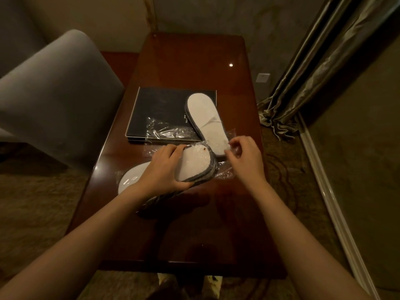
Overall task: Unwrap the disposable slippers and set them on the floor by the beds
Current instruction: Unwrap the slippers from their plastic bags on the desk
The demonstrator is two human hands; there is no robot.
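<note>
A pair of white disposable slippers with grey edging, still inside clear plastic wrap [192, 164], lies across the wooden table [194, 224]. My left hand [161, 169] grips this wrapped pair from above, near its rounded end. My right hand [244, 156] pinches the loose end of the plastic wrap [225, 169] just to the right of the pair. A second pair of white slippers [205, 120] lies unwrapped behind them, partly on a black folder. An empty clear wrapper [166, 131] lies crumpled beside that pair.
The black folder [160, 109] sits mid-table. A grey upholstered chair [56, 100] stands to the left, touching the table's side. Heavy curtains [320, 68] hang at the right by a white baseboard. Patterned carpet [43, 202] surrounds the table.
</note>
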